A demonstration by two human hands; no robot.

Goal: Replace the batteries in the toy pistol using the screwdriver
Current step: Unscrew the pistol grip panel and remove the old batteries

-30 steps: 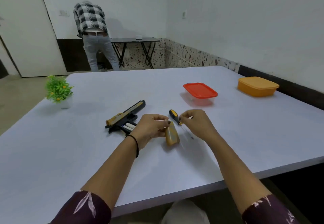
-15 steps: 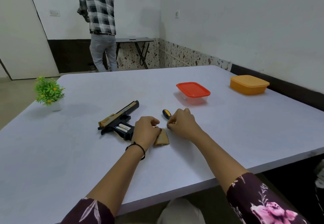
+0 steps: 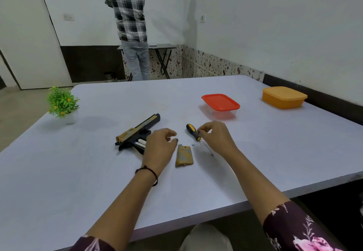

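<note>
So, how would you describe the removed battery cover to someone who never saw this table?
On the big white table, look between the toy pistol and the screwdriver. The battery cover is the small flat tan plate lying loose there, nearer the person than both.

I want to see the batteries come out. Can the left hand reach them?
Probably yes: the left hand hovers right beside the exposed batteries; their cover lies off on the table.

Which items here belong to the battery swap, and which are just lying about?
Job: toy pistol, its batteries, battery cover, loose screw, screwdriver.
Lying about: potted plant, red-lidded box, orange box.
</note>
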